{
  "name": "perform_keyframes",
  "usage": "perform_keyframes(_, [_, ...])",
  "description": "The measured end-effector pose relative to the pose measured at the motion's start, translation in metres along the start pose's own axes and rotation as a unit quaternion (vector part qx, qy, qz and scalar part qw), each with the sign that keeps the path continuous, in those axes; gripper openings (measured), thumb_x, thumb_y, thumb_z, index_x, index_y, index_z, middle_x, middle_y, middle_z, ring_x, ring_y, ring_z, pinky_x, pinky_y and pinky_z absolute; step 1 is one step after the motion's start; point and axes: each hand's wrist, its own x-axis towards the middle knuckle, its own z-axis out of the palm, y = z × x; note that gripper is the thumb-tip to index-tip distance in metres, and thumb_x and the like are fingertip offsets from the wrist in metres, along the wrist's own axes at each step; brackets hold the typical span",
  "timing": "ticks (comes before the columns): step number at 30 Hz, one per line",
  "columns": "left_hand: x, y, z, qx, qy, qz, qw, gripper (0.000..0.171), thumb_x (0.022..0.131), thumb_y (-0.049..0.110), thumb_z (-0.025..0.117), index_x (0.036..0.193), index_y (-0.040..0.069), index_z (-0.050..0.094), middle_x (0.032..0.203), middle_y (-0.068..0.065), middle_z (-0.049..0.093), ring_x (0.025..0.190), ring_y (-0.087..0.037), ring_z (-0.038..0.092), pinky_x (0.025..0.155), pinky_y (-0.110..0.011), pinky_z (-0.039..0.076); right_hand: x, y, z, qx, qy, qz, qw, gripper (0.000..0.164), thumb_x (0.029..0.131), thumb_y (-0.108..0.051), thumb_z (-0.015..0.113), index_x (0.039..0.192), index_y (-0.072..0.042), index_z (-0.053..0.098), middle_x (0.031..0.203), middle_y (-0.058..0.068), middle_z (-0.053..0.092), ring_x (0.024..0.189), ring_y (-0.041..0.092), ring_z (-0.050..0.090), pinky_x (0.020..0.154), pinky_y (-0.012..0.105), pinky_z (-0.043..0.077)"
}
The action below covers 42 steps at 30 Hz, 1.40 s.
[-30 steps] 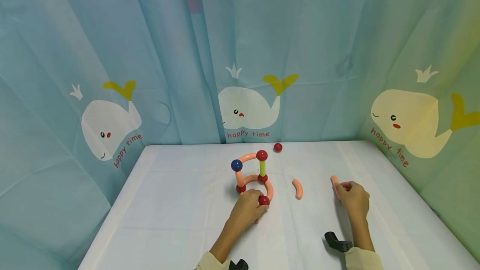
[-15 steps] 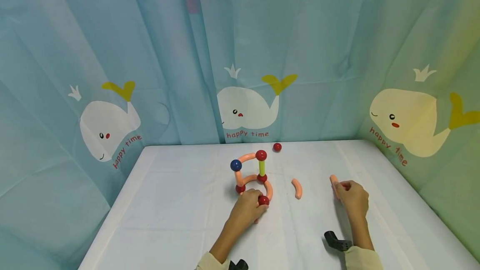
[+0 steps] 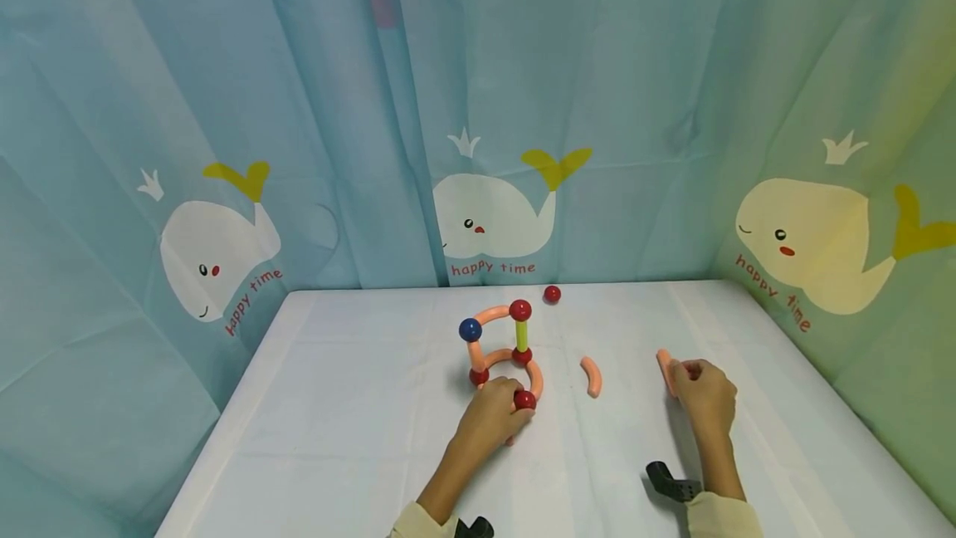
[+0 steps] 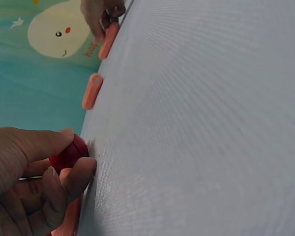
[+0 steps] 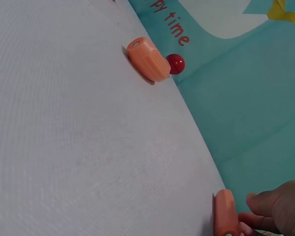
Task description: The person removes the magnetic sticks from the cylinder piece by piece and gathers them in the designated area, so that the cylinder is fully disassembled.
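Observation:
My left hand (image 3: pixel 489 413) holds a red ball (image 3: pixel 525 400) at the near side of a small frame of balls and rods, thumb and fingers around it in the left wrist view. The frame has a bottom ring of peach curved rods (image 3: pixel 534 379), a yellow-green straight rod (image 3: pixel 522 335) standing up, and a blue ball (image 3: pixel 470 330) and a red ball (image 3: pixel 520 310) on top, joined by a curved rod. To the right, my right hand (image 3: pixel 704 397) pinches another peach curved rod (image 3: pixel 664 363) on the table; its near end is partly hidden by the fingers.
A loose peach curved rod (image 3: pixel 592 377) lies between the hands. At the back edge of the white table (image 3: pixel 358 438) rests a separate red ball (image 3: pixel 552 295). Behind stands a light-blue curtain (image 3: pixel 635 148) printed with whales. Black wrist mounts (image 3: pixel 672 483) sit near both sleeves.

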Motion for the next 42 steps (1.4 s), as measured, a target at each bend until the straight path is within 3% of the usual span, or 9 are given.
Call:
perform_keyframes(7, [-0.001, 0.005, -0.004, 0.029, 0.008, 0.008, 0.9995, 0.026, 0.084, 0.027, 0.077, 0.099, 0.006, 0.071, 0.079, 0.003, 0.058, 0.067, -0.006, 0.047, 0.059, -0.017, 0.041, 0.000, -0.015, 0.000, 0.024, 0.071, -0.082, 0.994, 0.027, 0.095, -0.021, 0.060, 0.095, 0.005, 0.069, 0.084, 0.022, 0.069, 0.076, 0.032, 0.061, 0.061, 0.033, 0.040])
perform_keyframes(11, [-0.004, 0.015, -0.011, 0.058, 0.036, 0.019, 0.9975, 0.032, 0.085, 0.027, 0.076, 0.109, 0.006, 0.071, 0.093, -0.001, 0.066, 0.073, -0.007, 0.055, 0.065, -0.016, 0.048, -0.003, -0.034, -0.002, 0.044, 0.096, -0.130, 0.986, 0.021, 0.093, -0.016, 0.062, 0.093, 0.003, 0.071, 0.080, 0.018, 0.070, 0.067, 0.014, 0.057, 0.062, 0.024, 0.039])
perform_keyframes(16, [-0.007, 0.030, -0.026, 0.032, 0.094, 0.084, 0.9915, 0.025, 0.089, 0.026, 0.072, 0.108, 0.009, 0.071, 0.099, 0.000, 0.068, 0.075, -0.003, 0.058, 0.067, -0.010, 0.048, -0.013, -0.061, 0.004, 0.083, 0.101, -0.203, 0.970, 0.014, 0.091, -0.011, 0.066, 0.091, 0.002, 0.071, 0.076, 0.014, 0.070, 0.063, 0.002, 0.052, 0.057, 0.011, 0.037])
perform_keyframes(20, [-0.008, 0.036, -0.041, 0.017, 0.190, 0.160, 0.9686, 0.012, 0.092, 0.020, 0.069, 0.098, 0.011, 0.072, 0.093, 0.001, 0.068, 0.078, -0.005, 0.063, 0.072, -0.012, 0.051, -0.026, -0.084, 0.015, 0.101, 0.078, -0.272, 0.954, 0.009, 0.089, -0.008, 0.068, 0.090, 0.001, 0.071, 0.076, 0.011, 0.069, 0.065, 0.012, 0.058, 0.058, 0.015, 0.040])
perform_keyframes(24, [-0.007, 0.033, -0.054, 0.018, 0.286, 0.188, 0.9393, 0.009, 0.089, 0.014, 0.071, 0.096, 0.009, 0.073, 0.089, 0.000, 0.066, 0.083, -0.009, 0.064, 0.075, -0.015, 0.053, -0.044, -0.106, 0.029, 0.102, 0.014, -0.319, 0.942, 0.008, 0.090, -0.009, 0.069, 0.092, -0.002, 0.071, 0.078, 0.006, 0.068, 0.069, 0.015, 0.060, 0.059, 0.024, 0.046])
perform_keyframes(28, [-0.003, 0.020, -0.066, -0.015, 0.342, 0.167, 0.9246, 0.010, 0.089, 0.011, 0.071, 0.098, 0.007, 0.072, 0.095, -0.003, 0.062, 0.091, -0.013, 0.056, 0.077, -0.019, 0.053, -0.064, -0.124, 0.044, 0.091, -0.080, -0.314, 0.942, 0.022, 0.091, -0.016, 0.068, 0.106, 0.000, 0.067, 0.087, 0.009, 0.068, 0.077, 0.019, 0.064, 0.066, 0.036, 0.053])
perform_keyframes(33, [-0.001, 0.000, -0.075, -0.093, 0.369, 0.085, 0.9210, 0.014, 0.092, 0.013, 0.066, 0.105, 0.010, 0.070, 0.112, -0.006, 0.054, 0.107, -0.019, 0.047, 0.088, -0.034, 0.050, -0.083, -0.133, 0.063, 0.052, -0.178, -0.254, 0.949, 0.053, 0.089, -0.025, 0.072, 0.127, 0.007, 0.055, 0.104, 0.018, 0.064, 0.091, 0.028, 0.065, 0.074, 0.040, 0.056])
perform_keyframes(38, [0.002, -0.018, -0.078, -0.150, 0.338, 0.022, 0.9287, 0.023, 0.095, 0.018, 0.063, 0.118, 0.015, 0.067, 0.122, -0.007, 0.052, 0.115, -0.021, 0.049, 0.089, -0.039, 0.050, -0.097, -0.136, 0.074, -0.010, -0.227, -0.219, 0.949, 0.077, 0.084, -0.036, 0.076, 0.135, 0.012, 0.046, 0.117, 0.026, 0.057, 0.100, 0.032, 0.057, 0.078, 0.042, 0.052])
perform_keyframes(42, [0.003, -0.026, -0.077, -0.186, 0.295, 0.010, 0.9371, 0.028, 0.097, 0.023, 0.061, 0.124, 0.015, 0.065, 0.121, -0.010, 0.055, 0.111, -0.025, 0.056, 0.081, -0.039, 0.053, -0.106, -0.136, 0.080, -0.042, -0.241, -0.214, 0.946, 0.062, 0.081, -0.040, 0.078, 0.117, 0.006, 0.056, 0.112, 0.025, 0.053, 0.096, 0.032, 0.051, 0.070, 0.038, 0.046])
